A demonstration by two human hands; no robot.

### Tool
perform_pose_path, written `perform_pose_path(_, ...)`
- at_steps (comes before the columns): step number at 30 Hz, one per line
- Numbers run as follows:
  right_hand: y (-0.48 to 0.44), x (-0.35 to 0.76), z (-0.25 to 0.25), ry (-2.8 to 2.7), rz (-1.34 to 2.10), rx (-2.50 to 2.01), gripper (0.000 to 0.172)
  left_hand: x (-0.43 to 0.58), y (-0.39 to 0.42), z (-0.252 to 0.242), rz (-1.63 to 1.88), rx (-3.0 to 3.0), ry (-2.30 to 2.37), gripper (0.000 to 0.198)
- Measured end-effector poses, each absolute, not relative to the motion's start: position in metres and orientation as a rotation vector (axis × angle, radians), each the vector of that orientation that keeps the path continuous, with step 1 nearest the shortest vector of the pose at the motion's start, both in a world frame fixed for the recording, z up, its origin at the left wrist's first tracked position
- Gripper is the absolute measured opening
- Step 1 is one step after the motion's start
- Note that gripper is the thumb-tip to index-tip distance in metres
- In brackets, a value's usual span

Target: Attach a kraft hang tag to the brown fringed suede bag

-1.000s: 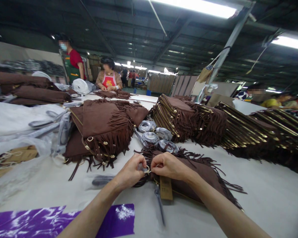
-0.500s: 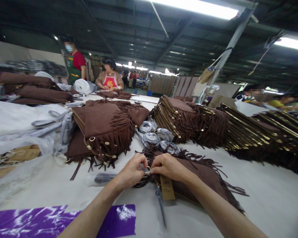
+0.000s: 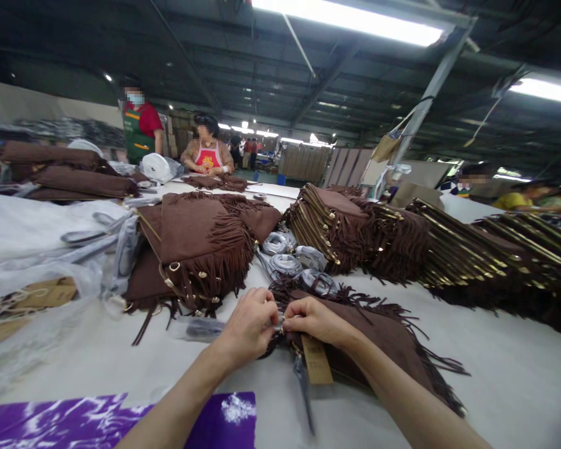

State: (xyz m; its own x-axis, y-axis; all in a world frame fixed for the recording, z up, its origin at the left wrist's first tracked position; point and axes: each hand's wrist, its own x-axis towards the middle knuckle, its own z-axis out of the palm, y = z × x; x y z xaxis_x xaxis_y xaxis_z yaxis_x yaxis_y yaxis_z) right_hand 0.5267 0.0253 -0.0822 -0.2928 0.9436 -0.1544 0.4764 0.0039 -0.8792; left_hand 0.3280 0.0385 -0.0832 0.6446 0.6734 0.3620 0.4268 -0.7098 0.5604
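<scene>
My left hand (image 3: 249, 324) is closed, its fingertips pinched on the end of a plastic-wrapped strap (image 3: 199, 328) that trails left under it. My right hand (image 3: 318, 321) is closed too, pinching a small metal ring at the near corner of a brown fringed bag (image 3: 378, 324). The fingertips almost meet and largely hide the metal parts. From the bag's corner hang a tan paper tag (image 3: 316, 362) and a dark zipper pull in plastic (image 3: 303, 390). The bag lies flat on the white table (image 3: 355, 418).
Several coiled, wrapped straps (image 3: 285, 265) lie behind my hands. Stacked brown fringed bags (image 3: 201, 231) stand at left, with gold-zippered stacks (image 3: 462, 249) at right. Purple plastic (image 3: 224, 418) covers the near left edge. Across the table, a person in a red apron (image 3: 208, 156) works.
My left hand has turned slightly, its fingers curling further over the clasp area, and the ring is now more hidden. The right hand keeps its pinch; the bag has barely shifted.
</scene>
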Motion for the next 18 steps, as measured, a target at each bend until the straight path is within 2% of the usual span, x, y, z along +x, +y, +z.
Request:
perform_pose_path(3,0.024,0.527,-0.083,-1.728,1.276,-1.457,0.022,0.329,0.023,-0.071,0.612,2.669,1.059,0.010)
perform_pose_path(10,0.023,0.526,-0.087,-1.641,1.327,-1.452,0.023,0.344,0.001,-0.074,0.238,2.560,1.378,0.027)
perform_pose_path(13,0.023,0.526,-0.088,-1.606,1.329,-1.449,0.025,0.347,0.000,-0.081,0.270,2.448,1.400,0.032)
perform_pose_path(18,0.022,0.525,-0.091,-1.582,1.280,-1.446,0.028,0.353,0.006,-0.098,0.569,2.179,1.343,0.029)
